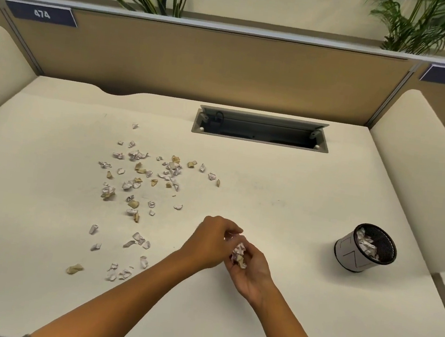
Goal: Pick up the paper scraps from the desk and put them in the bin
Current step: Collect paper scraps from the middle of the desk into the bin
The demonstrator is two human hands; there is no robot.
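My right hand (pixel 252 270) lies palm up just above the cream-coloured desk top (pixel 283 192), its fingers cupped around a small wad of crumpled white and tan paper scraps (pixel 239 255). My left hand (pixel 211 241) sits right against it, fingers curled down onto the top of the same wad, as if pressing or feeding pieces into the cupped palm; I cannot tell exactly which fingers touch the paper. The small round bin with a pale sleeve and black mesh rim (pixel 345 252) stands well off to my right on the desk, tilted toward me, and crumpled paper already shows inside it, so part of the job looks done. Much is left, though: a loose scatter of little white and tan torn paper bits (pixel 141 183) spreads over the left half of the desk, from near the grey recessed cable tray (pixel 258 140) down toward my left forearm, none of it touching the bin. I judge I am somewhere short of halfway: this handful needs carrying across to the bin, then several more gathering rounds will likely follow.
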